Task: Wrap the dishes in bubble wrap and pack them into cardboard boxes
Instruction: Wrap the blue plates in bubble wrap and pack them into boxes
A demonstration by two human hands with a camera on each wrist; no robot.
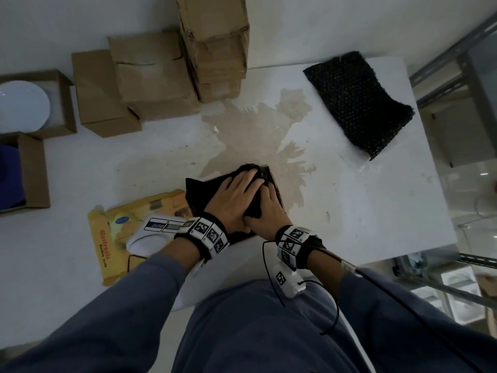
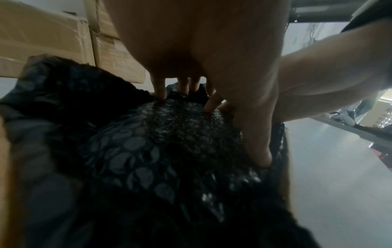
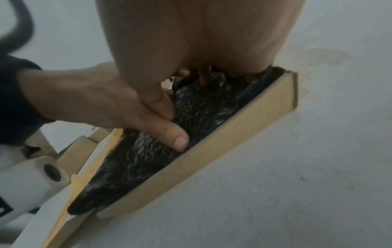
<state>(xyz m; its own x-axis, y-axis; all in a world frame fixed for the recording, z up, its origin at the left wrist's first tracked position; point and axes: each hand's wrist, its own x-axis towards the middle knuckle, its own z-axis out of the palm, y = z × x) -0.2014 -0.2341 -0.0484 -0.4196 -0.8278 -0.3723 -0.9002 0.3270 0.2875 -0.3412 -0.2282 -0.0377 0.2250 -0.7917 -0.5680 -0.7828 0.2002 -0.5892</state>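
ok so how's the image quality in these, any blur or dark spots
Head view: dim but sharp, wide-angle bending at the edges, the hands clear on the black bubble wrap. Left wrist view: dark and soft, the bubble wrap smeared toward the bottom, faint glints on its bubbles. Right wrist view: brighter, the cardboard box fairly clear, slight blur at the left edge.

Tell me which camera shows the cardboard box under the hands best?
The right wrist view: the box shows a whole side wall with the black bubble wrap tucked inside. The head view shows only a sliver of its edge beside the hands. The left wrist view shows only blurred brown edges.
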